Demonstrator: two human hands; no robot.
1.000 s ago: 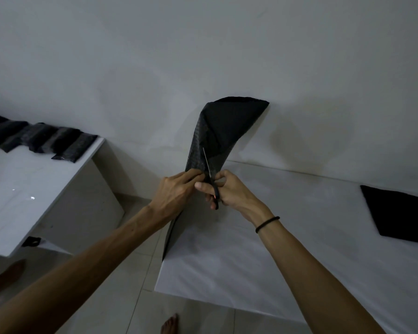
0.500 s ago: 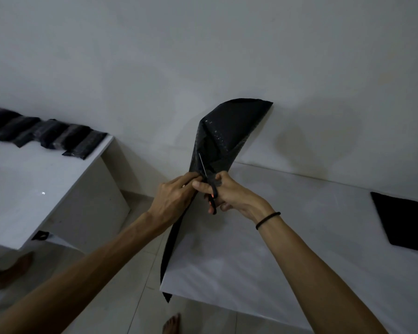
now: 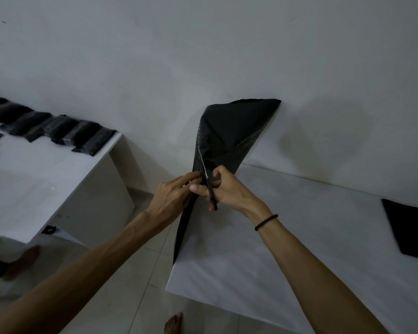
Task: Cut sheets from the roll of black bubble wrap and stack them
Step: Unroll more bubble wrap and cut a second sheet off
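Two hands meet at a sheet of black bubble wrap (image 3: pixel 234 131) held up in the air over the near left corner of a white table (image 3: pixel 299 237). The sheet is matte black and bent into a loose cone, its top edge close to the white wall; a fine grid of bubbles shows along its left fold and its lower right flap, while the middle looks smooth and dark. A narrow tail of it hangs down past the table's left edge. The left hand (image 3: pixel 171 201) pinches the sheet's lower left edge between fingertips and thumb. The right hand (image 3: pixel 229 189), with a dark band (image 3: pixel 266 222) on its wrist, grips black-handled scissors (image 3: pixel 209 184), whose pale blade points up into the wrap. Flat black sheets (image 3: pixel 410 230) lie on the table at the far right.
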